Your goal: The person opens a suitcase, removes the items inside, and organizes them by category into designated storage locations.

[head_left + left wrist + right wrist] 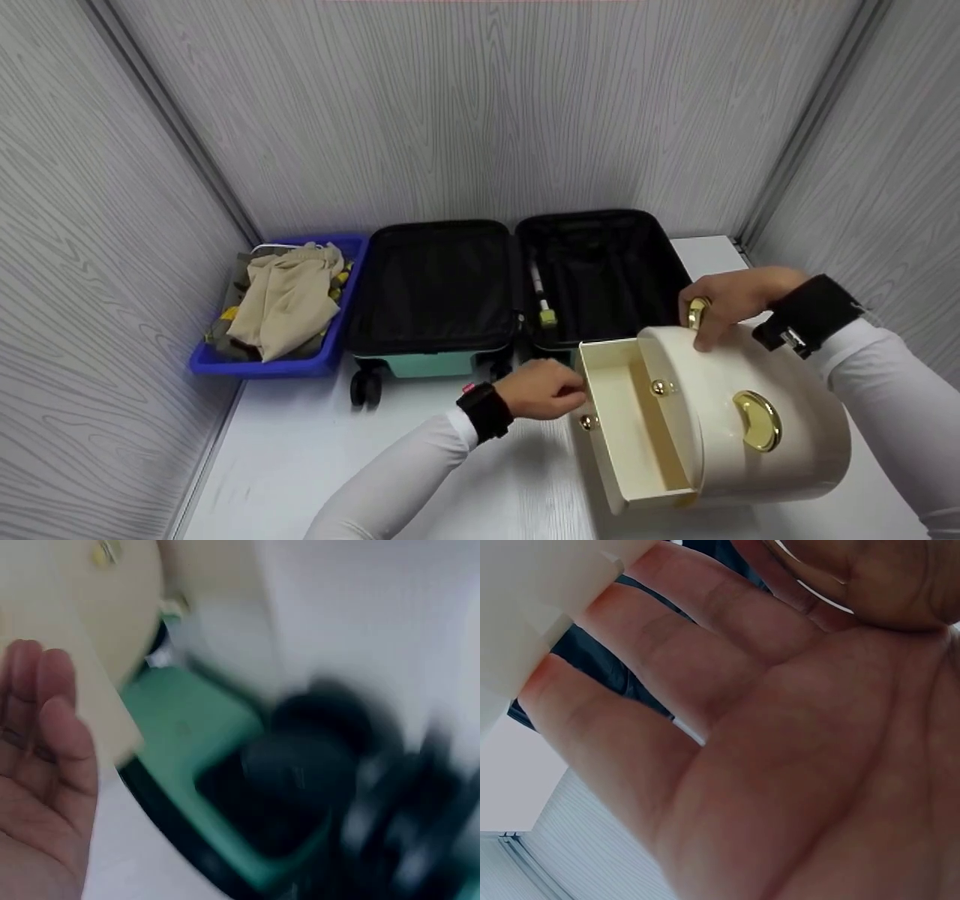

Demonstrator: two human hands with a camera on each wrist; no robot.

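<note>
a cream box (750,427) lies on its side on the white table (315,457), near the person's right, with its drawer (634,424) pulled out toward the left hand (544,390). the right hand (731,304) rests on the box's upper edge, fingers curled round a gold handle (697,313) there. the left hand sits just left of the drawer front, at its small gold knob (587,422); its fingers look curled toward the knob, but whether they pinch it cannot be told, and the left wrist view is blurred, showing straightish fingers (45,712) beside the cream side. the drawer's long axis runs away from the person, its open face up. behind stands an open suitcase (517,292), and at far left a blue bin (262,364) of cloth (289,300).
</note>
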